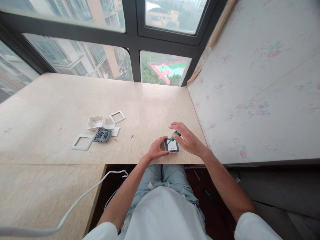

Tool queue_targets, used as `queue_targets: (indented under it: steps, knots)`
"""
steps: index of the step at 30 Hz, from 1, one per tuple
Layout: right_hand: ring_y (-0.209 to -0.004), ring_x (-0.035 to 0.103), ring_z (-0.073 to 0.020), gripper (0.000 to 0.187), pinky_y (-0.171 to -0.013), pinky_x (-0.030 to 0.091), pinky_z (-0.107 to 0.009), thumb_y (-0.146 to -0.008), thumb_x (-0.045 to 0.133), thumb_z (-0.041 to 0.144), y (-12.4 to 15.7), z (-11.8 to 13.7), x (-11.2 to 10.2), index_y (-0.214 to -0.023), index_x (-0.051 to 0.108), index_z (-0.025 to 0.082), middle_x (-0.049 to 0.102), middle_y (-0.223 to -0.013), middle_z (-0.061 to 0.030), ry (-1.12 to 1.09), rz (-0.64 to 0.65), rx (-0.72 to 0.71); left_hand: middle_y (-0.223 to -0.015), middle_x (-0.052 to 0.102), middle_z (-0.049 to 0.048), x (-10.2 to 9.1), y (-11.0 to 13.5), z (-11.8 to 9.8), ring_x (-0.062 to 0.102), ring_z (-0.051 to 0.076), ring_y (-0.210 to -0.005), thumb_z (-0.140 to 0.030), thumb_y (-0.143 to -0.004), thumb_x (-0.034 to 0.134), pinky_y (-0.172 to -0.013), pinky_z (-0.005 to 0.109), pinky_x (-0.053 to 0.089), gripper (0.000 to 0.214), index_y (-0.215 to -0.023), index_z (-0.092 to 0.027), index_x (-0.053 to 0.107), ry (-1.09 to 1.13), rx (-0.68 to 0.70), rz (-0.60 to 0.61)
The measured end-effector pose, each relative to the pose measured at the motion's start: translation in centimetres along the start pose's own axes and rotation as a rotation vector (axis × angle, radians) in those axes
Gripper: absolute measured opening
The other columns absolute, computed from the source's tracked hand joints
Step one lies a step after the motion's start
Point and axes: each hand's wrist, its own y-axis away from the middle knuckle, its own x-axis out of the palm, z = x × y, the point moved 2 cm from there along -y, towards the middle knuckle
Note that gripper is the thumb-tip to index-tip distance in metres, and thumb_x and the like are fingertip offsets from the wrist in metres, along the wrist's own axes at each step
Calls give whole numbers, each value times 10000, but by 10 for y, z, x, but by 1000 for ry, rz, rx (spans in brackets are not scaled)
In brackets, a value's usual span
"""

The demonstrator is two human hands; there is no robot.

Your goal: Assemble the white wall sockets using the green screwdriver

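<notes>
A wall socket (172,146) with a white face and dark grey frame lies near the front edge of the stone counter. My left hand (158,149) grips it from the left, thumb at the near side and fingers at the far side. In my right hand (185,136) is a screwdriver (176,134) with a green handle. Its shaft slants down to the left, and the tip meets the socket's upper left part. Whether the tip sits in a screw is too small to make out.
Left on the counter (150,103) lie a white back box (95,122), a grey socket module (102,135), two white frames (82,142) (117,116), white cover plates (115,131) and small screws (132,136). A papered wall (250,100) bounds the right; windows stand behind. A white cable (82,196) hangs at lower left.
</notes>
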Motion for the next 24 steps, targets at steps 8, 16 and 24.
queue_targets:
  steps: [8,16,24]
  knots:
    - [-1210,602,-206,447,-1000,503,-383,-934,448,181,1,3,-1,-1372,468,268,594,-1348,-86,-219,127,12,-1398,552,101,0,0,0,523,326,-1279,-461,-668,828,-1081,486,408,837,-1385,-243,455,2,-1,8]
    - [-925,696,-261,324,-774,557,-372,-953,527,422,-10,4,2,-1173,601,196,709,-1017,-112,238,14,102,-1385,560,106,1,0,2,523,347,-1269,-479,-653,830,-1077,497,408,874,-1400,-244,443,-10,-10,0]
    - [-1323,506,-228,532,-1059,460,-440,-864,433,117,-1,4,1,-1377,448,260,545,-1398,-107,-192,82,15,-1382,563,89,-1,0,-3,536,326,-1258,-472,-666,823,-1074,489,416,833,-1383,-262,455,-9,-17,14]
